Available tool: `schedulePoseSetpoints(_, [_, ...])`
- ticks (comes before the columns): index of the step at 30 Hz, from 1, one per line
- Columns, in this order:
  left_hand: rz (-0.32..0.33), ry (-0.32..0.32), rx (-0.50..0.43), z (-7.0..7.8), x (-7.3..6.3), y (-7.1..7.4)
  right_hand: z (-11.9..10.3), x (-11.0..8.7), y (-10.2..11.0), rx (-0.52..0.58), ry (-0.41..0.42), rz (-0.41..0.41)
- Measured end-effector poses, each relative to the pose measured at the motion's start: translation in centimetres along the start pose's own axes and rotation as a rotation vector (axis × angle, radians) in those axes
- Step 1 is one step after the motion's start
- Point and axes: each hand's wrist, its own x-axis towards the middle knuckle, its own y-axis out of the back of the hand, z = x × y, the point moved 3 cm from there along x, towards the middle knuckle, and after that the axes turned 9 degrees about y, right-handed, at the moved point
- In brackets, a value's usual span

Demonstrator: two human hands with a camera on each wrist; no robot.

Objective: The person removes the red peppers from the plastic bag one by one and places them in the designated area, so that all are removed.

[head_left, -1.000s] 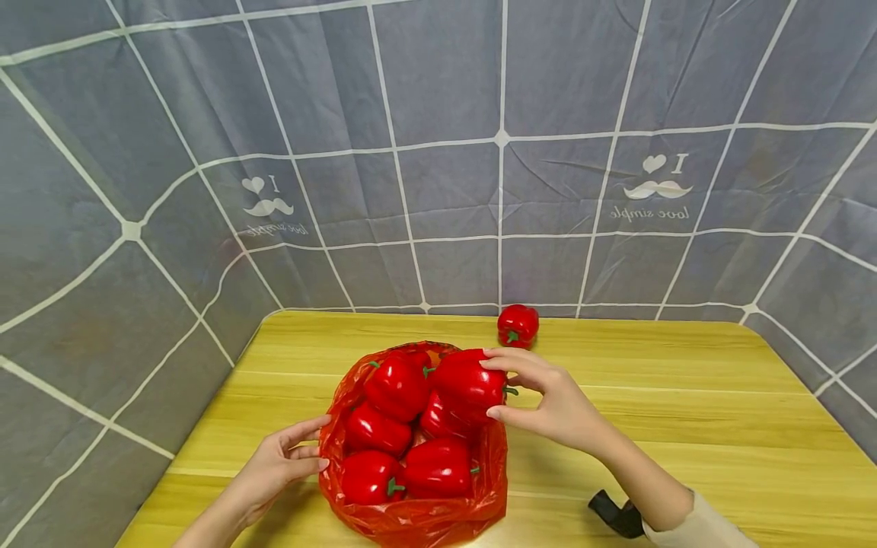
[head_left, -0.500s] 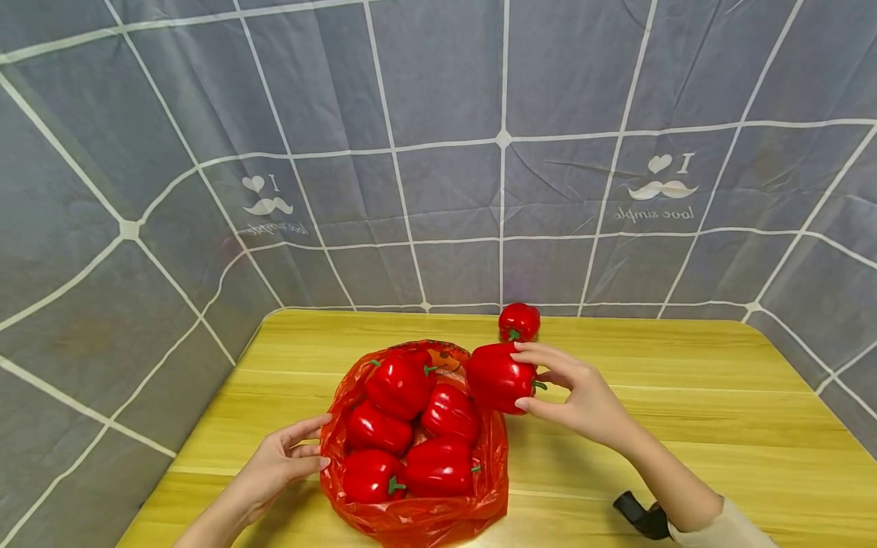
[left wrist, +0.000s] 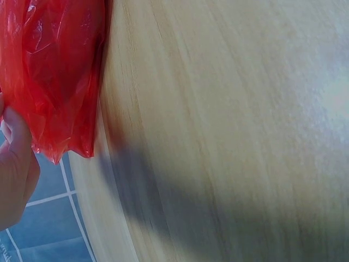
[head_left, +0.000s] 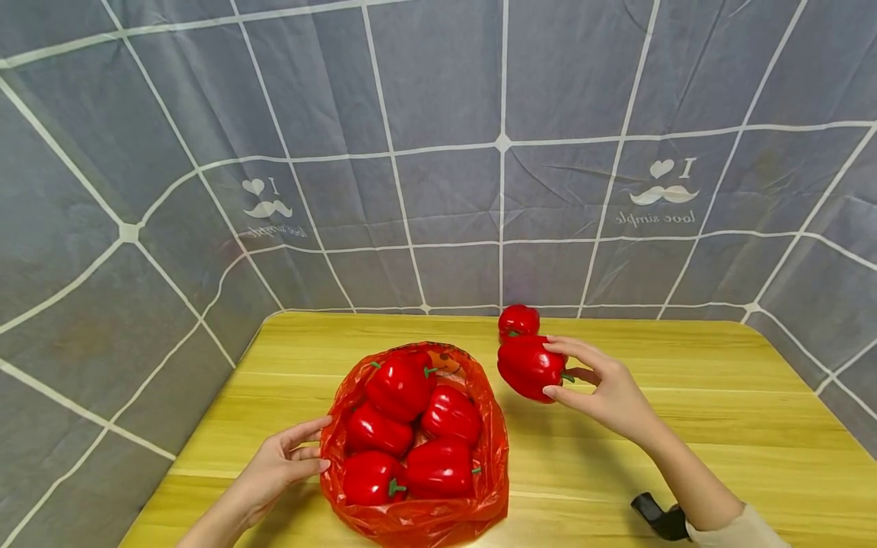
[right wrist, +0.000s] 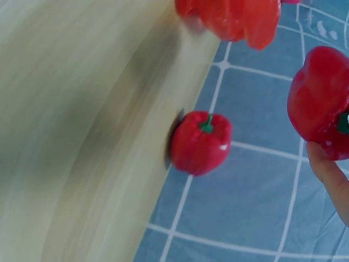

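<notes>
My right hand (head_left: pixel 599 388) grips a red bell pepper (head_left: pixel 530 369) by its stem end, fingers on top and thumb below, over the table right of the bag. In the right wrist view this bell pepper (right wrist: pixel 322 103) shows at the right edge, a fingertip against it. My left hand (head_left: pixel 277 468) holds the left side of a red plastic bag (head_left: pixel 418 525), thumb and fingertips at its rim. Several red bell peppers (head_left: pixel 441 468) with green stems lie inside the open bag. In the left wrist view the thumb (left wrist: pixel 17 131) is against the plastic.
Another red bell pepper (head_left: pixel 518 320) stands at the table's back edge, partly behind the held one. The wooden table (head_left: pixel 719 396) reaches back to a grey cloth (head_left: pixel 445 198) with white lines. A black fitting (head_left: pixel 661 517) sits by the right wrist.
My right hand has carried the bell pepper out of the bag and to the right, uncovering the peppers beneath. The left hand has stayed at the bag's side.
</notes>
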Motion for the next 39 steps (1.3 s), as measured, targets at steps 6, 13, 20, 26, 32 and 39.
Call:
schedulePoseSetpoints(6, [0.009,0.015,-0.003,0.1,-0.1,-0.1,1.0,-0.6,0.8,-0.047,-0.042,0.007])
schedulePoseSetpoints(13, [-0.015,-0.017,-0.011,-0.1,0.0,0.0,2.2,-1.3,1.9,-0.085,-0.097,0.028])
schedulePoseSetpoints(20, [-0.014,-0.013,-0.013,-0.3,0.2,0.1,3.5,-1.8,2.5,-0.108,-0.145,0.046])
schedulePoseSetpoints(26, [0.006,0.008,-0.011,-0.4,0.1,0.0,4.8,-2.3,2.9,-0.161,-0.174,0.054])
schedulePoseSetpoints(32, [0.006,0.008,-0.003,-0.7,0.3,0.2,6.0,-2.6,3.2,-0.184,-0.191,0.057])
schedulePoseSetpoints(39, [0.004,0.011,-0.01,-0.5,0.2,0.1,7.3,-2.9,3.1,-0.195,-0.238,0.055])
